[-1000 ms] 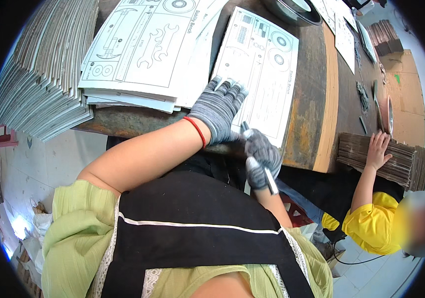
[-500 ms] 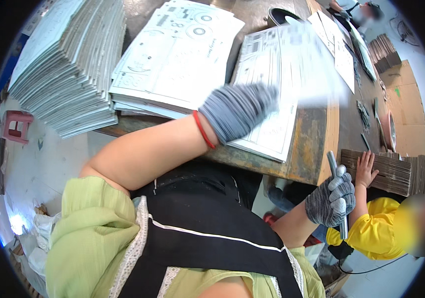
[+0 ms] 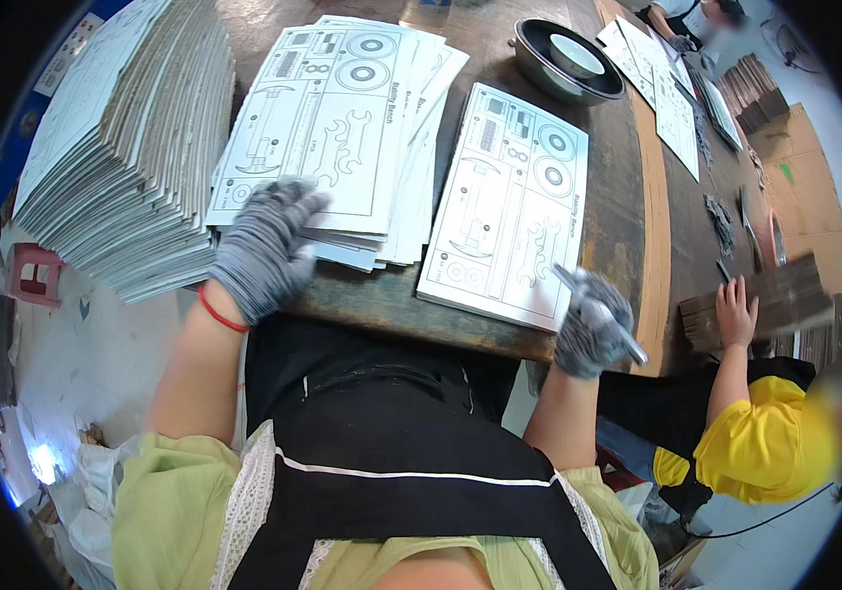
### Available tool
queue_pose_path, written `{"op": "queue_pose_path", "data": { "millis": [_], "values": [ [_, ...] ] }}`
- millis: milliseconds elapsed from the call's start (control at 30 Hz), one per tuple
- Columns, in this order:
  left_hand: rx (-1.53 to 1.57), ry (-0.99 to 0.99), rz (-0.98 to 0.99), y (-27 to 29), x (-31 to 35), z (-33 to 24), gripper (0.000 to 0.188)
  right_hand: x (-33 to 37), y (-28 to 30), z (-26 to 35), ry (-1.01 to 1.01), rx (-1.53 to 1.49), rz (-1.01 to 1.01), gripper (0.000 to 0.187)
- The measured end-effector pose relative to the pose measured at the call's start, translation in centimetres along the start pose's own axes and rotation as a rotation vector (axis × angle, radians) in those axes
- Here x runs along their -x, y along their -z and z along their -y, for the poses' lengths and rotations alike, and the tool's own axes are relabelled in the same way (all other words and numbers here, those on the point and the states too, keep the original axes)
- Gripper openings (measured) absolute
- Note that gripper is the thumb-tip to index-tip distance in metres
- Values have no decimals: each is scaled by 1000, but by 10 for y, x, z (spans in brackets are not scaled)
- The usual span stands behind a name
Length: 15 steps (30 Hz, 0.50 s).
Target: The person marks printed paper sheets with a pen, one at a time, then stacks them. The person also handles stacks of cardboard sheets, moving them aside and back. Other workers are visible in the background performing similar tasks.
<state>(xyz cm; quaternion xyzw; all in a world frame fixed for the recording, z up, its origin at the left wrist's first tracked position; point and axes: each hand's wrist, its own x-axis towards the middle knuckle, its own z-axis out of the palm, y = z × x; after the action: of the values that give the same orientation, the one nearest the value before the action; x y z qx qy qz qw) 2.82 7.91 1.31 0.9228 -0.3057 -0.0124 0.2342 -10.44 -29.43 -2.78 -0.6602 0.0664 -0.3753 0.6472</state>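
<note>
My left hand (image 3: 266,246), in a grey striped knit glove, is at the near edge of the middle stack of printed sheets (image 3: 342,147). Its fingers lie over the top sheet, with the thumb apart from them near the edge. A second, squarer stack of printed sheets (image 3: 510,197) lies to the right, showing outlines of wrenches, a hammer and round discs. Beside that stack's near right corner, my gloved right hand (image 3: 593,324) is closed around a slim metal rod (image 3: 628,339), which slants across the palm.
A tall stack of pale boards (image 3: 136,147) stands at the left. Behind the right stack sits a dark bowl (image 3: 569,64). Loose printed sheets (image 3: 657,88) lie farther right. A co-worker in a yellow shirt (image 3: 755,442) handles brown cardboard pieces (image 3: 760,300). A pink stool (image 3: 35,275) stands on the floor.
My left hand has swung left from the right stack to the middle one. The blurred sheet over the right stack is no longer in the air. My right hand moved up and left with the rod.
</note>
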Motion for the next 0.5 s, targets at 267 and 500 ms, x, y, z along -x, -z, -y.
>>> {"op": "queue_pose_path", "data": {
  "millis": [267, 500],
  "values": [
    [-93, -345, 204, -113, -66, -111, 92, -90, -67, -86, -107, -298, 260, 19],
    [-141, -265, 330, -125, -76, -116, 98, -81, -80, -90, -31, 227, 292, 11]
  ]
}}
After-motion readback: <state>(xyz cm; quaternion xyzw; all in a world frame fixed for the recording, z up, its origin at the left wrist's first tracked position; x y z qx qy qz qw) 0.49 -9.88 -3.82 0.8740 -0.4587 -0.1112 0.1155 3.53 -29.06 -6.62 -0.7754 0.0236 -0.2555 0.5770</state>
